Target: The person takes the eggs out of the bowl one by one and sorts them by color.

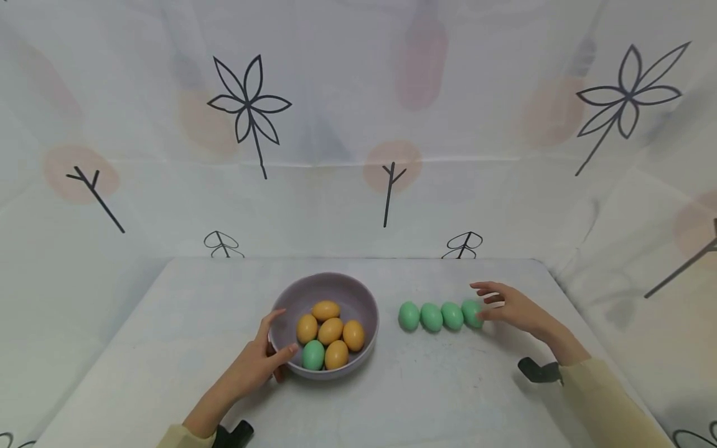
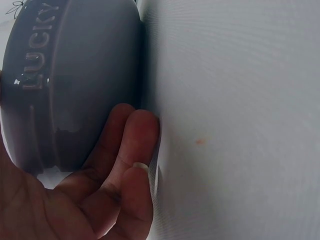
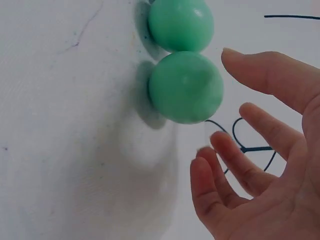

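My left hand (image 1: 252,368) grips the left side of a greyish-purple bowl (image 1: 366,303), thumb over the rim and other fingers low against the outside. In the left wrist view the bowl's wall (image 2: 95,65) bears the raised word LUCKY, and curled fingertips sit under its curve by the table. Inside the bowl lie several yellow eggs (image 1: 330,331) and one green egg (image 1: 313,355). To the right of it, several green eggs (image 1: 431,317) stand in a row. My right hand (image 1: 518,309), fingers spread and holding nothing, hovers at the row's right end, beside the last green egg (image 3: 186,87).
A white-covered table (image 1: 448,398) carries the bowl and the row of eggs. Behind it rises a pale cloth backdrop (image 1: 325,205) with line-drawn flowers and twigs. A black strap piece (image 1: 539,371) sticks out at the right wrist, and another (image 1: 234,434) at the left.
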The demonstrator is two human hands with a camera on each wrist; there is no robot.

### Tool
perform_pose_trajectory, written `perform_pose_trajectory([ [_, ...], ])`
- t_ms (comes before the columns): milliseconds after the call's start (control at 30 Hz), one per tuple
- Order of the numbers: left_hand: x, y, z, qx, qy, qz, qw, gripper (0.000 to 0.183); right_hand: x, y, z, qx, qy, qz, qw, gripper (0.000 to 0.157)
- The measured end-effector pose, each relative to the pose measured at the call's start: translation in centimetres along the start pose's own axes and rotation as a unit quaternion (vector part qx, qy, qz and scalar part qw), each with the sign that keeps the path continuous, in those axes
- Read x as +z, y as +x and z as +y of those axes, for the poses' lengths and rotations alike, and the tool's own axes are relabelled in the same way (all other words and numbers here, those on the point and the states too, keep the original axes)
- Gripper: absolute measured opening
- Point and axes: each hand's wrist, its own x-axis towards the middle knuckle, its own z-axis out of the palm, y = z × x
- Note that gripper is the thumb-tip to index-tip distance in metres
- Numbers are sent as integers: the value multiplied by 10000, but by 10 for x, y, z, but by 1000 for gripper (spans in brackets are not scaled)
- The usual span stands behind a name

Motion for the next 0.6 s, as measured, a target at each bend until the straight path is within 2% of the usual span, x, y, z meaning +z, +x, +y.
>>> perform_pose_trajectory([
  [267, -1, -1, 1, 17, -33, -8, 10000, 79, -1, 3, -17, -142, -50, 278, 9995, 59],
  [433, -1, -1, 1, -26, -47, -26, 10000, 80, 10, 11, -30, -527, -42, 575, 9969, 44],
  [600, -1, -2, 2, 3, -59, -21, 10000, 79, 22, 18, -49, -847, 70, 615, 9945, 34],
])
